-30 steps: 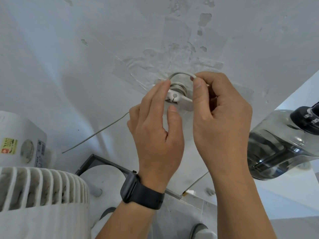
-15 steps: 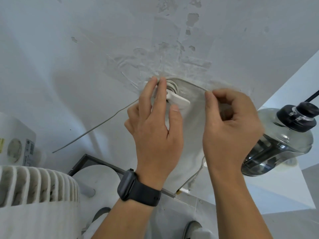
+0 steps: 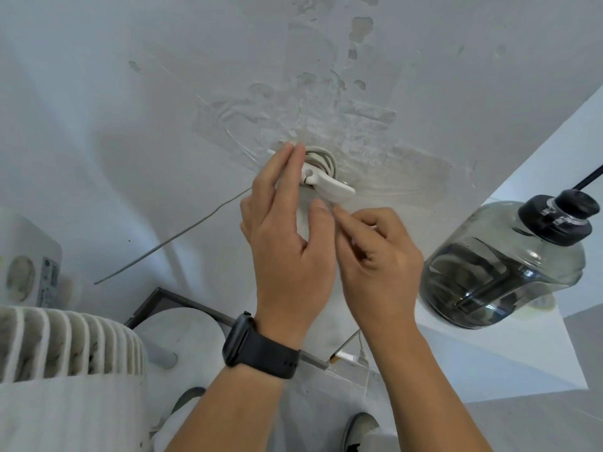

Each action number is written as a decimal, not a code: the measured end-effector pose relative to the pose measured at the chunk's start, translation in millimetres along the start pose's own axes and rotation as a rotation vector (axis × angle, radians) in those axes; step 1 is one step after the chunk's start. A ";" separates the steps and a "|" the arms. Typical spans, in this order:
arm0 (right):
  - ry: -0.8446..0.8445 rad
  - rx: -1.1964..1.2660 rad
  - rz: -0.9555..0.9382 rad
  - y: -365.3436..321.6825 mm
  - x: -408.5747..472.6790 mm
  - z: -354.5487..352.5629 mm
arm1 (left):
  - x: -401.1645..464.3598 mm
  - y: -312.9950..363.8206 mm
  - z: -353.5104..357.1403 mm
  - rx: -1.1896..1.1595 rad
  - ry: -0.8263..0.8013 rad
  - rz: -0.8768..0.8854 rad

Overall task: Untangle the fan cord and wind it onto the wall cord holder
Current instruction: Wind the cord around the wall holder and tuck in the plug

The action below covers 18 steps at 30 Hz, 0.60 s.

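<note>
A white cord holder [image 3: 329, 184] is stuck to the wall, with several turns of the grey fan cord [image 3: 324, 158] wound behind its arm. My left hand [image 3: 287, 243], wearing a dark watch, lays its index and middle fingers against the holder's left side, thumb just beneath the arm. Just below the holder, my right hand [image 3: 378, 256] pinches the cord between thumb and forefinger; the pinched stretch is mostly hidden. One strand leaves the holder down to the left, and another hangs below my right wrist.
The white fan [image 3: 65, 347] with its ribbed grille fills the lower left, and its round base [image 3: 182, 331] sits in front of a dark frame. A large smoky water jug [image 3: 509, 265] stands on a white ledge to the right. The wall plaster is patched and flaking.
My right hand has come down from the top of the holder, around its right side, to just under it, carrying the cord. My left hand stays on the holder.
</note>
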State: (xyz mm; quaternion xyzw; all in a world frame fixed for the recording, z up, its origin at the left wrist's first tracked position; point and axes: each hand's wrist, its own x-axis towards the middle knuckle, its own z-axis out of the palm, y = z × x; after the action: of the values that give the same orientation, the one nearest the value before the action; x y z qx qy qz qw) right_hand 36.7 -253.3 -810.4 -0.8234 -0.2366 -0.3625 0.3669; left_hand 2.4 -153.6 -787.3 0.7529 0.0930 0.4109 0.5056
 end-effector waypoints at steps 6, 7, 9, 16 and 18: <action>-0.191 0.330 0.239 -20.9 5.9 10.6 | -1.4 0.7 -2.7 -0.117 0.105 -0.038; -0.218 0.388 0.292 -25.2 7.5 12.5 | -2.1 1.0 -3.9 -0.141 0.160 -0.070; -0.225 0.515 0.424 -34.2 10.3 16.7 | -1.7 -0.1 -8.1 -0.201 0.242 -0.132; -0.153 0.751 0.728 -48.9 15.6 28.1 | 0.5 -14.3 -10.7 -0.315 0.214 -0.312; -0.166 0.782 0.794 -47.8 17.6 26.0 | -1.6 -13.8 -8.5 -0.336 0.174 -0.357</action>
State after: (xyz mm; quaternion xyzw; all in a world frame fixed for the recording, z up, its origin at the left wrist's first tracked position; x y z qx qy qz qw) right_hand 27.3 -201.4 -788.4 -0.6776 -0.0535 -0.0160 0.7333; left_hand -0.9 -142.1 -798.4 0.5916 0.1980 0.3881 0.6783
